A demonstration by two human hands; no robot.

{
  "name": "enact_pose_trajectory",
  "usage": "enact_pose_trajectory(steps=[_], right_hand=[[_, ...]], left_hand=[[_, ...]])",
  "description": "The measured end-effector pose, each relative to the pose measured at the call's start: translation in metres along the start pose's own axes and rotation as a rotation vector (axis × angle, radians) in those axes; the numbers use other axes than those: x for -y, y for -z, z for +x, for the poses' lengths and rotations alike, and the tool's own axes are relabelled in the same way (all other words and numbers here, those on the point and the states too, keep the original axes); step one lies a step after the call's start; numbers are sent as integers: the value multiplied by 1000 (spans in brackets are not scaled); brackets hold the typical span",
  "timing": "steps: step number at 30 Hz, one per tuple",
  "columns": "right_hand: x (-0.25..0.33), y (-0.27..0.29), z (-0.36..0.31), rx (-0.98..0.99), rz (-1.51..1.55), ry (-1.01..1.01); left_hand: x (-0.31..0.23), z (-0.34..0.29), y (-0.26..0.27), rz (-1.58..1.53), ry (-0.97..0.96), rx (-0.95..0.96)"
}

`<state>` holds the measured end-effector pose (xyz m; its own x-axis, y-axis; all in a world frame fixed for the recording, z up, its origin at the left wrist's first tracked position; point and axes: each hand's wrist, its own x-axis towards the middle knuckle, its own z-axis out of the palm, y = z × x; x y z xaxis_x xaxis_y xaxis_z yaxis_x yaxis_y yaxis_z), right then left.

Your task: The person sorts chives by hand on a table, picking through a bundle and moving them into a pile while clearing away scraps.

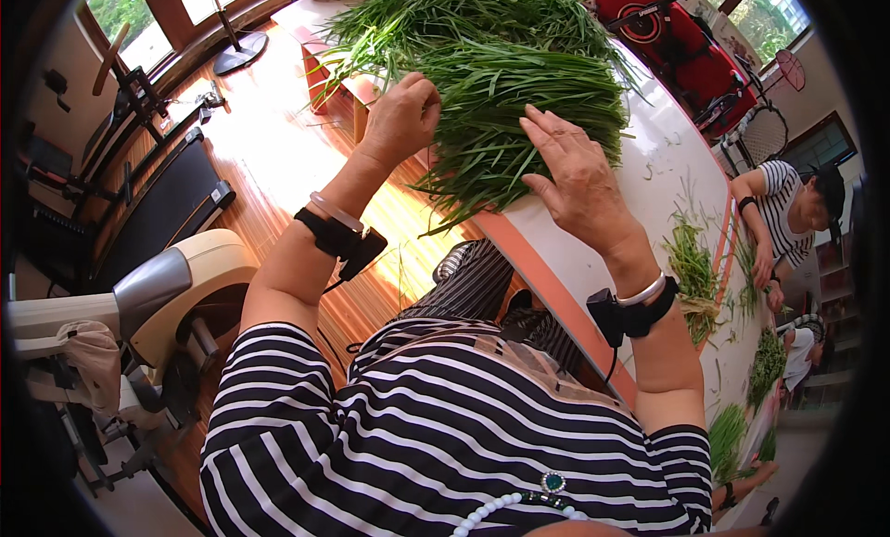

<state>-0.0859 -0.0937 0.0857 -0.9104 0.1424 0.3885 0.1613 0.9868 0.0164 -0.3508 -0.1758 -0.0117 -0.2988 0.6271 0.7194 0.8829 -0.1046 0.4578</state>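
Note:
A big heap of garlic chives (pixel 528 83), with long flat green leaves, covers the far end of the white table. My right hand (pixel 579 175) lies with its fingers stretched out on the near right part of the heap, the thumb apart. At the heap's left edge my left hand (pixel 403 120) is raised with curled fingers. Whether something thin is pinched there is hidden. Some leaf tips hang over the table's orange edge. Each wrist carries a black strap with a small device, plus a bangle.
The white table (pixel 640 166) runs toward the lower right, with scattered trimmings and a smaller chive pile (pixel 691 268) on it. Across it a person in a striped shirt (pixel 788 203) handles greens; others sit farther along. A treadmill (pixel 153 212) and massage chair (pixel 185 287) stand left.

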Motion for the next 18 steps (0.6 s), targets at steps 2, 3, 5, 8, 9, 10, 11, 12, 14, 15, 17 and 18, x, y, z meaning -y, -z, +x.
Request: enact_pose_trajectory(steps=[2,3,5,8,9,10,11,12,14,15,17,18], right_hand=[[7,-25,24,-38,6,22],[10,-37,37,-41,59,33],[11,-60,61,-66,146,9],[-4,-95,83,-97,175,4],[-1,-99,87,-172,216,-15],[-2,-101,90,-180,210,-29],[-4,-103,91,-141,193,-54],[-4,-105,92,-96,180,-72],[-6,-110,93,-143,190,-84],[-7,-109,94,-118,204,-113],[-7,-109,95,-89,223,-144],[-7,-111,96,-111,232,-141]], left_hand=[[-13,0,3,42,-17,27],[-18,-2,7,60,-20,34],[-21,-1,11,78,-45,45],[-18,2,10,38,-70,43],[-16,1,11,26,-73,40],[-14,1,10,15,-75,39],[-11,3,8,8,-87,48],[-9,2,8,-31,-74,52],[-5,1,4,-73,-58,65],[-5,2,3,-107,-39,64],[-3,0,-1,-141,-14,68],[-1,-2,-4,-224,81,42]])
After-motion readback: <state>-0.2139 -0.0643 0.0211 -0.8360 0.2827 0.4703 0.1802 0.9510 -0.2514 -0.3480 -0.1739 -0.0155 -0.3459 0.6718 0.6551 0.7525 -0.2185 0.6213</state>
